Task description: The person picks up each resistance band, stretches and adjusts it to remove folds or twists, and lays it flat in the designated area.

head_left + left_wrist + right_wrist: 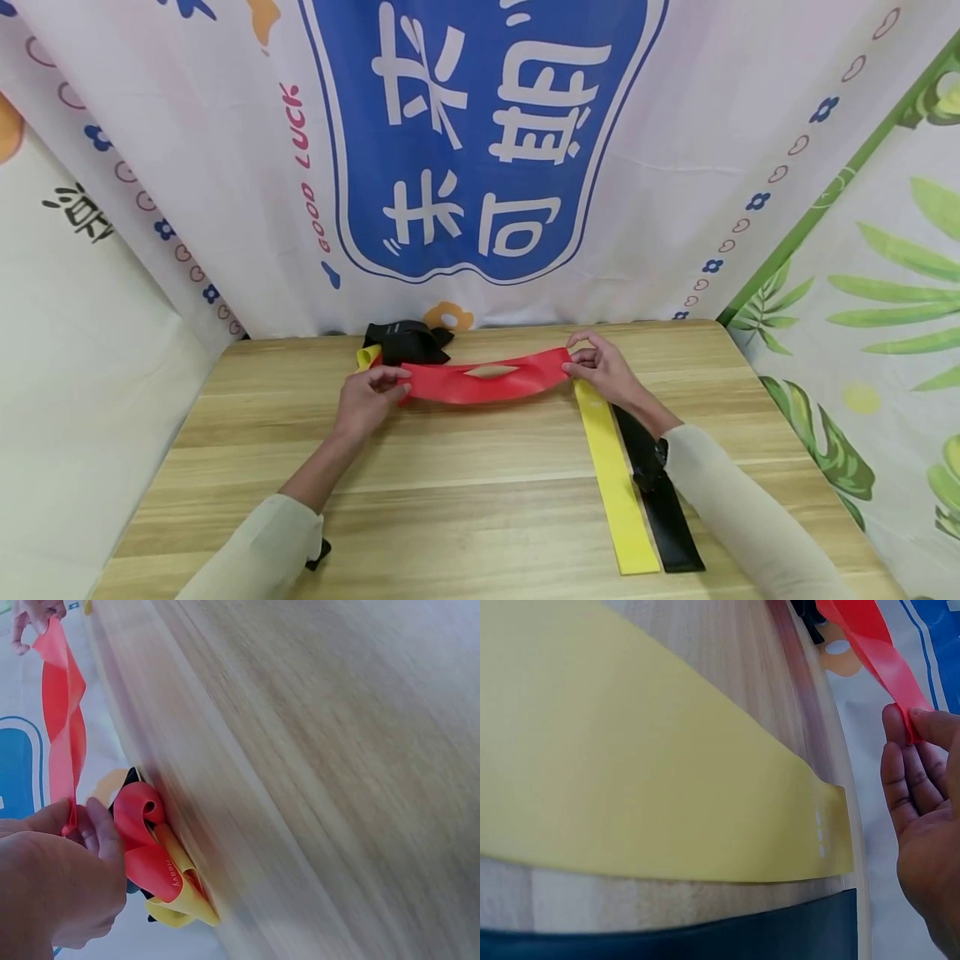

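A red resistance band is stretched level between my two hands above the back of the table, its loop parted in the middle. My left hand pinches its left end between thumb and fingers. At the other end, my right hand pinches the band, with the remaining fingers loosely bent in the right wrist view. Beneath and in front of the right hand lies a flat yellow band, and alongside it a flat black band, partly covered by the right forearm.
Behind the left hand sits a crumpled pile with a black band, a yellow band and another red band printed "Heavy". The wooden table ends against a printed cloth backdrop.
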`<state>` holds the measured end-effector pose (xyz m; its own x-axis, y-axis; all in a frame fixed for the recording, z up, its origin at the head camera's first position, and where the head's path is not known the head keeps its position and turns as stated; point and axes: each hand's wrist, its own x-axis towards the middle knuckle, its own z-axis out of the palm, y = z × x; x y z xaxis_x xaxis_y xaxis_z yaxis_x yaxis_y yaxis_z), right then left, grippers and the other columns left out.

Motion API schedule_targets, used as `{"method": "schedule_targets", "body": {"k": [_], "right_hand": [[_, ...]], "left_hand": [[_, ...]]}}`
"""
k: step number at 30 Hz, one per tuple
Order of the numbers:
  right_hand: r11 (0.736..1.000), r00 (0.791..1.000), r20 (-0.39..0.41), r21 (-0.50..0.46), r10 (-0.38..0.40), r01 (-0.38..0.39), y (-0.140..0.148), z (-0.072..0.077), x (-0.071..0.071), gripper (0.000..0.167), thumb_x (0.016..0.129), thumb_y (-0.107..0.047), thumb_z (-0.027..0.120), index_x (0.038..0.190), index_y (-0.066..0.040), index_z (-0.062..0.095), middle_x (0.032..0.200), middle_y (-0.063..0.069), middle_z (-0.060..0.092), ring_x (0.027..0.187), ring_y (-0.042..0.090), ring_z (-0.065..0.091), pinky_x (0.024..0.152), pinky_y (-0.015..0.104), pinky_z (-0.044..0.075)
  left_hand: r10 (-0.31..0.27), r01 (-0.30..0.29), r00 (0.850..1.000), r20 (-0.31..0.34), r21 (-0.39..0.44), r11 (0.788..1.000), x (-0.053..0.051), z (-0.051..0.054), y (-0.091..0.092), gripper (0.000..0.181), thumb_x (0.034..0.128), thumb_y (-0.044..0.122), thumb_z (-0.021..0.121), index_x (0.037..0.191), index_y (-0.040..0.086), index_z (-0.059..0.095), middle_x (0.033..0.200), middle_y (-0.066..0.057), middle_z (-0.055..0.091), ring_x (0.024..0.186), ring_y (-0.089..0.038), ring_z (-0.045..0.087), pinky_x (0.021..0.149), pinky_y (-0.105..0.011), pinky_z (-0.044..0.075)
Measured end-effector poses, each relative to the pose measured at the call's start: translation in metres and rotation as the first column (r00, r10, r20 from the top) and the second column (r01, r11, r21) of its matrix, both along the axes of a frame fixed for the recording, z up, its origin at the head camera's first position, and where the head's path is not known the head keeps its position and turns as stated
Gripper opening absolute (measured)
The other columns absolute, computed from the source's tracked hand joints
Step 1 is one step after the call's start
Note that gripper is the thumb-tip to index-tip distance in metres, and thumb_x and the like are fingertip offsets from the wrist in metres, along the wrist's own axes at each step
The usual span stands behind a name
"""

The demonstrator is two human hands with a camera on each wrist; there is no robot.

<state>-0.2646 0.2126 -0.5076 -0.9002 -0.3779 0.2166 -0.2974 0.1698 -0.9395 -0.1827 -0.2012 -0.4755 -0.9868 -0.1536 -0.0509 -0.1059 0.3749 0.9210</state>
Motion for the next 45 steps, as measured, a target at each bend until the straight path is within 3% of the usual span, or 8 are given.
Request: {"method": "schedule_targets", "body": {"k": [5, 8, 11, 18, 21, 30, 37, 45], "right_hand": [[0.999, 1.000, -0.017, 0.032, 0.010, -0.009, 0.000, -0.001, -0.001, 0.021, 0.097, 0.007, 0.071, 0.116, 0.008, 0.064, 0.099, 0.026, 0.071, 0.081, 0.028, 0.073, 0.072, 0.031, 0.063], [0.997, 1.000, -0.021, 0.074, 0.023, -0.021, 0.001, 0.000, 0.000, 0.019, 0.098, 0.005, 0.071, 0.117, 0.006, 0.071, 0.105, 0.024, 0.071, 0.082, 0.027, 0.072, 0.071, 0.032, 0.063], [0.995, 0.999, -0.003, 0.093, 0.035, -0.035, 0.001, 0.002, 0.001, 0.023, 0.098, 0.005, 0.070, 0.121, 0.005, 0.073, 0.111, 0.025, 0.072, 0.084, 0.029, 0.072, 0.073, 0.032, 0.063], [0.991, 1.000, 0.030, 0.133, 0.003, -0.007, 0.004, 0.000, 0.000, 0.024, 0.098, 0.003, 0.072, 0.121, 0.004, 0.075, 0.112, 0.023, 0.074, 0.085, 0.015, 0.069, 0.073, 0.031, 0.062], [0.989, 0.999, 0.042, 0.147, -0.011, 0.004, 0.007, -0.001, 0.002, 0.024, 0.097, 0.000, 0.074, 0.121, 0.004, 0.076, 0.110, 0.022, 0.075, 0.085, 0.016, 0.069, 0.071, 0.029, 0.060], [0.982, 0.993, 0.098, 0.183, -0.060, 0.041, 0.015, -0.002, 0.006, 0.027, 0.097, -0.010, 0.078, 0.123, -0.003, 0.077, 0.105, 0.012, 0.077, 0.089, 0.038, 0.068, 0.069, 0.026, 0.057], [0.982, 1.000, 0.023, 0.189, 0.005, -0.009, 0.012, 0.003, 0.008, 0.038, 0.097, -0.003, 0.075, 0.135, -0.004, 0.071, 0.091, 0.011, 0.063, 0.077, 0.026, 0.058, 0.062, 0.022, 0.047], [0.971, 0.998, -0.003, 0.232, 0.059, -0.057, 0.012, 0.000, 0.007, 0.021, 0.097, 0.000, 0.074, 0.118, -0.003, 0.078, 0.087, 0.008, 0.066, 0.072, 0.016, 0.056, 0.059, 0.022, 0.046]], "left_hand": [[-0.020, 0.019, 0.999, 0.033, 0.006, 1.000, 0.000, 0.001, -0.001, 0.019, 0.0969, 0.007, 0.076, 0.115, 0.006, 0.080, 0.119, -0.013, 0.071, 0.101, -0.025, 0.062, 0.082, -0.035, 0.060], [-0.027, 0.027, 0.999, 0.033, -0.003, 1.000, 0.000, 0.002, -0.002, 0.020, 0.0975, 0.007, 0.075, 0.117, 0.006, 0.079, 0.122, -0.014, 0.070, 0.104, -0.025, 0.063, 0.086, -0.040, 0.061], [-0.030, 0.030, 0.999, 0.037, -0.005, 1.000, 0.000, 0.003, -0.002, 0.020, 0.0979, 0.009, 0.075, 0.117, 0.006, 0.079, 0.123, -0.014, 0.070, 0.104, -0.026, 0.064, 0.084, -0.036, 0.061], [-0.024, 0.024, 0.998, 0.058, 0.002, 1.000, 0.000, 0.003, -0.005, 0.022, 0.0971, 0.013, 0.079, 0.119, 0.008, 0.080, 0.126, -0.014, 0.071, 0.103, -0.024, 0.064, 0.084, -0.032, 0.061], [-0.029, 0.028, 0.998, 0.054, 0.003, 1.000, 0.001, 0.002, -0.007, 0.022, 0.0965, 0.013, 0.080, 0.118, 0.008, 0.080, 0.126, -0.014, 0.072, 0.103, -0.024, 0.065, 0.086, -0.034, 0.061], [-0.053, 0.051, 0.996, 0.065, 0.031, 0.998, 0.002, 0.004, -0.011, 0.020, 0.0978, 0.008, 0.077, 0.117, 0.004, 0.079, 0.119, -0.014, 0.074, 0.106, -0.026, 0.064, 0.088, -0.033, 0.061], [-0.086, 0.083, 0.993, 0.075, 0.044, 0.996, 0.001, 0.006, -0.008, 0.017, 0.0983, 0.009, 0.076, 0.114, 0.003, 0.078, 0.118, -0.014, 0.071, 0.102, -0.025, 0.063, 0.087, -0.034, 0.060], [-0.131, 0.127, 0.983, 0.130, 0.036, 0.991, -0.001, 0.007, -0.005, 0.015, 0.0978, 0.004, 0.075, 0.113, 0.002, 0.077, 0.116, -0.014, 0.072, 0.098, -0.024, 0.066, 0.090, -0.039, 0.062]]}}
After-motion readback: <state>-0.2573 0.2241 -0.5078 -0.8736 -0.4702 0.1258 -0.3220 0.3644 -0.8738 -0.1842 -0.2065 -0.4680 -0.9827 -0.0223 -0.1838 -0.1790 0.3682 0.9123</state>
